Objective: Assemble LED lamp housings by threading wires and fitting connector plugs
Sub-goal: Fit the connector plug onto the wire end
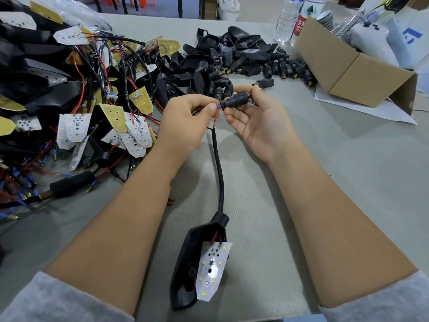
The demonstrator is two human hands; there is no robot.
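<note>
Head view. A black plug point(234, 99) is held above the desk point(348, 182) at centre frame, slightly above the middle. The right hand point(257, 122) lies palm up; the plug is pinched between its thumb and fingers, so the right grip is closed on the plug. The left hand point(185, 117) is curled, and a blue-tipped red wire point(217, 113) is pinched between its thumb and forefinger just at the plug's left end; the left grip is closed on the wire. Whether the wire tip is already inside the plug cannot be told.

From the wire a black cable point(219, 163) is seen running down the frame between the forearms into a black housing point(185, 270), which lies on the desk at lower centre. A white LED board point(212, 270) is seen resting tilted on the housing's open side, with red and black leads joined at its top edge.

At the left of the frame a large heap of wired boards point(76, 108) and housings is noted. At upper centre a pile of empty housings point(232, 49) and loose plugs point(287, 66) is spread. A cardboard box point(348, 73) stands at upper right, with water bottles point(292, 19) behind it. Grey sleeves point(58, 300) are visible at the bottom corners.
</note>
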